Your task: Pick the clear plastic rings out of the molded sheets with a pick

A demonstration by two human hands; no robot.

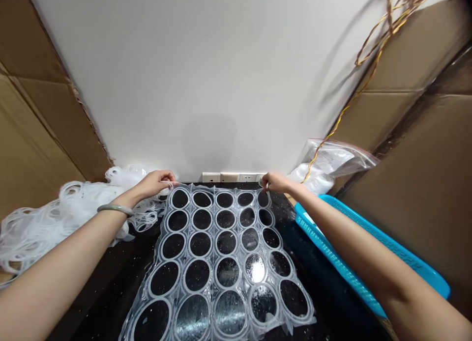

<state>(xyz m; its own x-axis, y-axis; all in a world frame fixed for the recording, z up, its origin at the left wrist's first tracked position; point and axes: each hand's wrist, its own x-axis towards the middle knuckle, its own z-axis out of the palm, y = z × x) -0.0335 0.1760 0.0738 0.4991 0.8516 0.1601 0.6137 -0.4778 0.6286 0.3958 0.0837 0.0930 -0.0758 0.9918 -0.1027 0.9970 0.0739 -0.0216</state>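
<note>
A translucent rubbery sheet (213, 237) with rows of ring-shaped holes lies spread over the black tabletop (106, 282). My left hand (157, 182) pinches its far left corner. At the far right corner, my right hand (273, 182) grips the sheet with thumb and fingers pressed together. The far edge is stretched between both hands, close to the wall. Through the holes the dark surface shows, with bright glare on the right side. The near edge runs out of view at the bottom left.
Loose white rings (79, 208) are heaped at the left. On the right stands a blue plastic basket (368, 233), behind it a clear zip bag (328, 159). Cardboard (47, 85) flanks both sides. Sockets (230, 177) line the wall's base; a twisted yellow wire (344, 110) hangs at right.
</note>
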